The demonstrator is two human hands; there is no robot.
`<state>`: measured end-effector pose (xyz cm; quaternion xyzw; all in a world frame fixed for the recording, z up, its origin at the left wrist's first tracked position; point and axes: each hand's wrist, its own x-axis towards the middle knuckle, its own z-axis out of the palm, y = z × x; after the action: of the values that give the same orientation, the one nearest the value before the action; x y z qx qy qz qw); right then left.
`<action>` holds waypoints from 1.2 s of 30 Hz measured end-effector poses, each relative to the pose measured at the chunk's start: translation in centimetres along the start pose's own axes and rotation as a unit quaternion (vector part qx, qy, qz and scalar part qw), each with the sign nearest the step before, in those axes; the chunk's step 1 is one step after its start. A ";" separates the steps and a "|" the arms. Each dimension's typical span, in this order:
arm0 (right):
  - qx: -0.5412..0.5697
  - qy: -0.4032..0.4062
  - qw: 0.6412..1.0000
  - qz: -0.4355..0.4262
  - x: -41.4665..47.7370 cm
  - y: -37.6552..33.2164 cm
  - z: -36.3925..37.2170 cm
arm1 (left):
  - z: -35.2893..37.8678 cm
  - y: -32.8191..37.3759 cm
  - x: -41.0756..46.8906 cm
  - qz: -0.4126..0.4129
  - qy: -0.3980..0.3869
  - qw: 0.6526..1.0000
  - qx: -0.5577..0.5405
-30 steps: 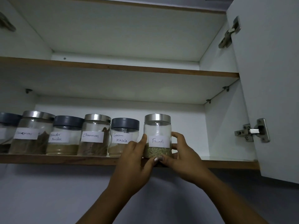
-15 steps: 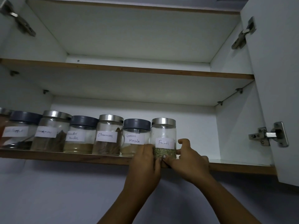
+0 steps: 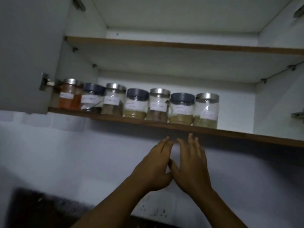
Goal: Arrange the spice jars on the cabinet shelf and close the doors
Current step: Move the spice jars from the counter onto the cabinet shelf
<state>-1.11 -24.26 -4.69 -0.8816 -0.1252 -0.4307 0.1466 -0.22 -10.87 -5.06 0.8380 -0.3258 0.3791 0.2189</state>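
Several labelled glass spice jars stand in a row on the lower cabinet shelf (image 3: 238, 134). The fennel jar (image 3: 206, 111) with a steel lid is the rightmost, touching the grey-lidded garam masala jar (image 3: 181, 108). A jar of red powder (image 3: 69, 94) stands near the left end. My left hand (image 3: 156, 168) and my right hand (image 3: 190, 165) hang side by side below the shelf edge, fingers straight, holding nothing. The left cabinet door (image 3: 28, 55) stands open; of the right door only the hinge (image 3: 297, 115) shows.
The upper shelf (image 3: 181, 45) holds nothing I can see. The lower shelf has free room right of the fennel jar. Below are a white wall with a socket plate (image 3: 154, 211) and a dark object (image 3: 41, 209) at bottom left.
Both hands let go of the fennel jar and dropped below the shelf edge. The view swung left, bringing the left door and more jars into sight.
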 end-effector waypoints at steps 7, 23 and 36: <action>0.141 -0.253 0.955 -0.060 -11.0 -12.9 9.2 | -5.5 -6.9 -20.9 -0.150 -0.066 0.986 0.029; 0.303 -0.568 0.765 -0.028 -33.6 -37.5 27.6 | -13.6 -16.3 -55.5 -0.552 -0.156 0.819 0.013; 0.254 -0.596 0.757 0.085 -37.1 -39.4 31.9 | -9.6 -18.9 -59.4 -0.611 -0.114 0.772 -0.132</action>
<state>-13.86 20.39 -46.99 -0.8977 -0.2166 0.2431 0.2967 -21.19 30.67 -47.59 0.8605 0.1855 0.0200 0.4741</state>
